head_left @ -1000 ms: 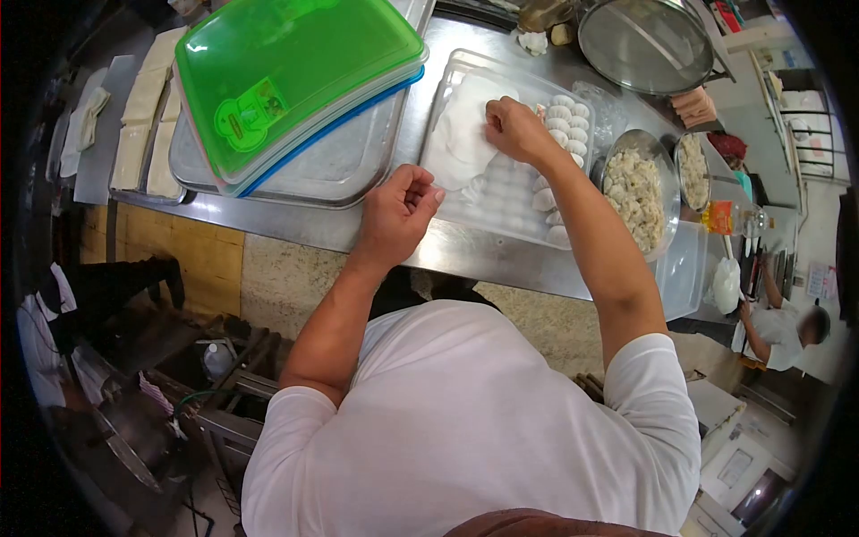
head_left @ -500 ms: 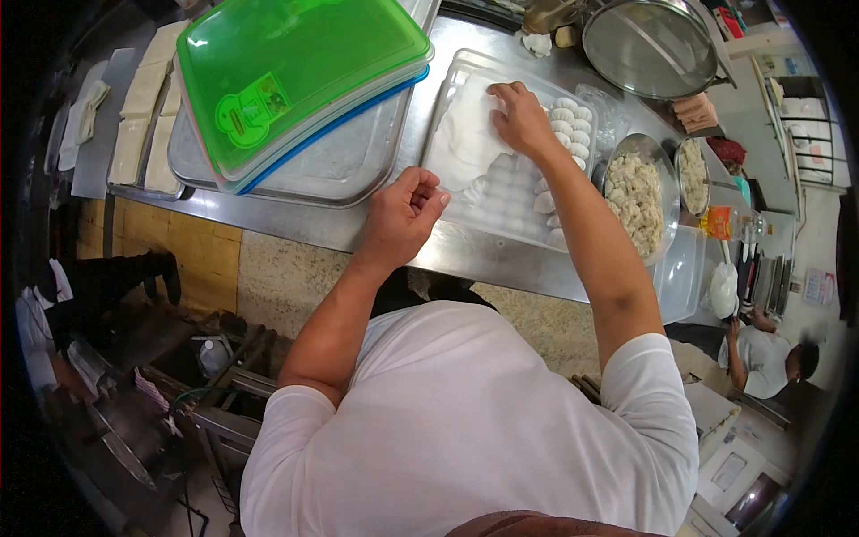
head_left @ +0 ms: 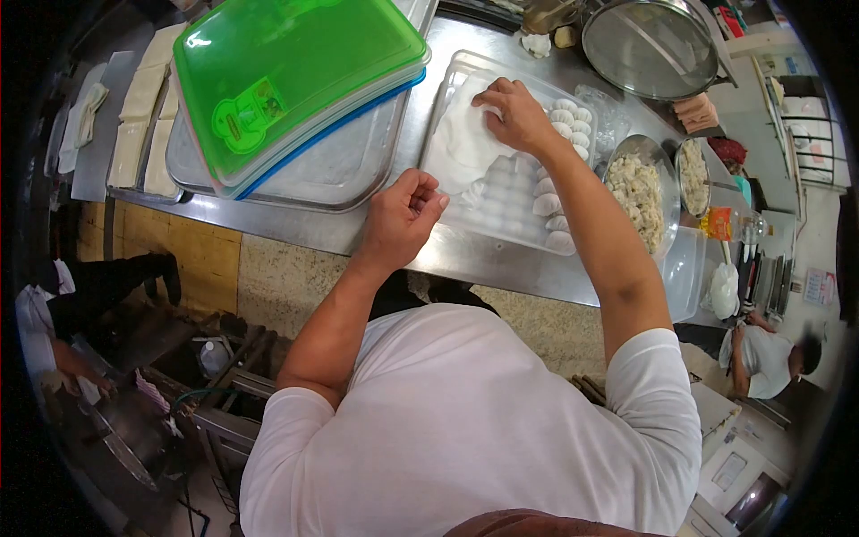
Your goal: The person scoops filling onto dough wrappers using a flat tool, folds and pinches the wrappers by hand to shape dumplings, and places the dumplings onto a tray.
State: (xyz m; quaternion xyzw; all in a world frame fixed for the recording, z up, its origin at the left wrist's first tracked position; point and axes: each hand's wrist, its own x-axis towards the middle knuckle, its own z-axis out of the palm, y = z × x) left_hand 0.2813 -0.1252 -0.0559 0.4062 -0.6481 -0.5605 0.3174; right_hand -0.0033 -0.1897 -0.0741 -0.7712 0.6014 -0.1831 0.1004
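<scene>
My right hand is over the translucent plastic tray, its fingers bent and drawn together at a smooth white layer. I cannot tell whether that layer is powder or a thin sheet, nor what is between the fingertips. White pleated dumplings lie in rows beside and below this hand. Paler rounded shapes show through the middle of the tray. My left hand hangs at the tray's left corner with its fingers curled in a loose fist. Nothing shows in it.
Stacked lidded containers with a green top lid rest on a metal tray at left. At right are a bowl of chunky pale filling and a round sieve. Other people stand at both edges; one is at far right.
My right hand has shifted slightly left across the white layer, and more dumplings show beside its forearm. My left hand has barely moved. A person's arm has come into view at far left.
</scene>
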